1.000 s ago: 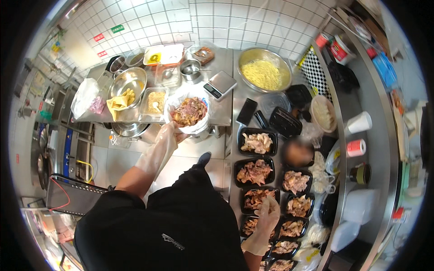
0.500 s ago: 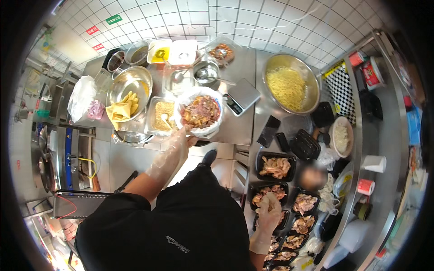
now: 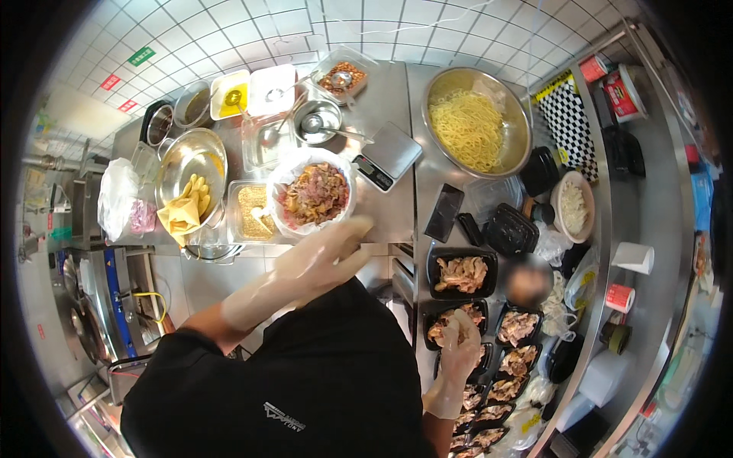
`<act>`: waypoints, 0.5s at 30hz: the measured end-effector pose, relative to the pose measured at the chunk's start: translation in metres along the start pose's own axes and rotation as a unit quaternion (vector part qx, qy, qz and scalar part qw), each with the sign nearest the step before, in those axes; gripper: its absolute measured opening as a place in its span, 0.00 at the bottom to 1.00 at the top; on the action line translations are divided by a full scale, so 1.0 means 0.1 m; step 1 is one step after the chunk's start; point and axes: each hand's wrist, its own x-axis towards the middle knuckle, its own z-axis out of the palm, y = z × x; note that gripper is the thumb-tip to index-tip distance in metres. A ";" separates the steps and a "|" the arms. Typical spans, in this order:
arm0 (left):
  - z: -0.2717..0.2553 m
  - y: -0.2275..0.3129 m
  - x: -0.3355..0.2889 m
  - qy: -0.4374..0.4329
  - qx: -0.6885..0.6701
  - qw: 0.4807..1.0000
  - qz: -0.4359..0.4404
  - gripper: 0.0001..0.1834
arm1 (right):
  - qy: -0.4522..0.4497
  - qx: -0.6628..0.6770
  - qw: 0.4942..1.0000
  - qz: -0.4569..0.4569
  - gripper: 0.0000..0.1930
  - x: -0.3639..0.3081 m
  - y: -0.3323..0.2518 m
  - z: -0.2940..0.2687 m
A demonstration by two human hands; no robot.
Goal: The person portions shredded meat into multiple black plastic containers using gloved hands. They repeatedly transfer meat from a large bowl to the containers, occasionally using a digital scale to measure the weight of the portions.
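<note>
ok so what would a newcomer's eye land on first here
Probably the large steel bowl of yellow noodles at the back, right of the scale. Next, perhaps, the white-lined bowl of meat beyond the gloved left hand, and the rows of black trays at right, the gloved right hand over one.

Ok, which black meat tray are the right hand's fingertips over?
The second tray from the far end of the left column. The right hand reaches over its meat; the first tray lies clear beyond, the third partly beneath the palm.

We see bright glints on the noodle bowl (image 3: 517, 126). Below it, a patch (image 3: 527, 281) blurs; far left, wall tiles (image 3: 229, 32) bend.
</note>
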 end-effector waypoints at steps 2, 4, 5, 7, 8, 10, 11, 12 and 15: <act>0.23 0.05 0.53 0.047 0.078 0.992 0.084 0.32 | -0.008 -0.037 0.999 -0.022 0.15 0.01 -0.28 -0.05; 0.51 0.03 1.17 0.081 0.151 0.980 0.102 0.32 | 0.013 -0.118 0.988 -0.095 0.16 0.00 -0.18 -0.16; 0.58 0.09 1.46 0.099 0.188 0.971 0.108 0.33 | 0.022 -0.132 0.986 -0.099 0.16 -0.03 -0.22 -0.22; 0.59 0.36 2.00 -0.014 0.291 0.955 -0.052 0.40 | 0.041 -0.163 0.980 -0.106 0.15 -0.13 -0.36 -0.38; 0.65 0.31 2.18 0.005 0.310 0.949 -0.064 0.41 | 0.058 -0.147 0.980 -0.118 0.12 -0.15 -0.17 -0.45; 0.73 0.20 2.45 0.027 0.346 0.932 -0.103 0.43 | 0.097 -0.138 0.981 -0.093 0.12 -0.32 0.00 -0.58; 0.73 0.20 2.56 0.014 0.358 0.923 -0.138 0.46 | 0.116 -0.131 0.982 -0.077 0.12 -0.38 0.02 -0.61; 0.74 0.11 2.63 0.040 0.347 0.928 -0.130 0.46 | 0.108 -0.156 0.980 -0.054 0.12 -0.44 0.00 -0.68; 0.82 -0.03 2.65 0.084 0.306 0.945 -0.072 0.37 | 0.145 -0.184 0.972 -0.028 0.13 -0.64 0.28 -0.75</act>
